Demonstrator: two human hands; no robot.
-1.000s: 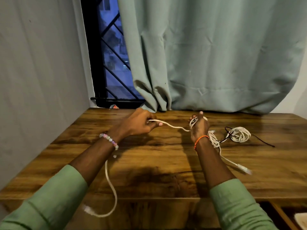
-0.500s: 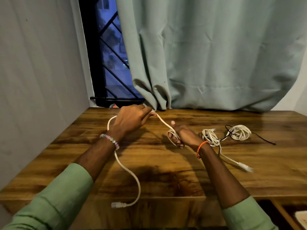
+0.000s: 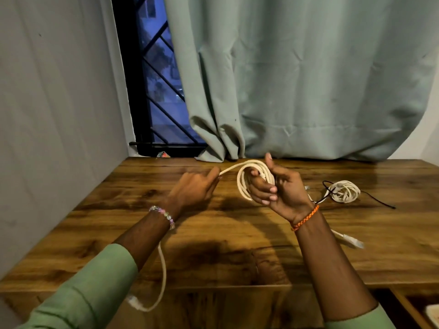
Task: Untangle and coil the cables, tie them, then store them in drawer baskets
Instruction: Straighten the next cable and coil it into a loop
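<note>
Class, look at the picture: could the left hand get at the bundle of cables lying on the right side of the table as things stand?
Probably not directly: the left hand pinches the white cable, and the right hand, holding the coil, sits between it and the bundle.

Above the middle of the surface, the right hand holds a coil of cable, with the left hand just left of it. A second cable bundle lies on the surface to the far right. A curtain hangs behind.
</note>
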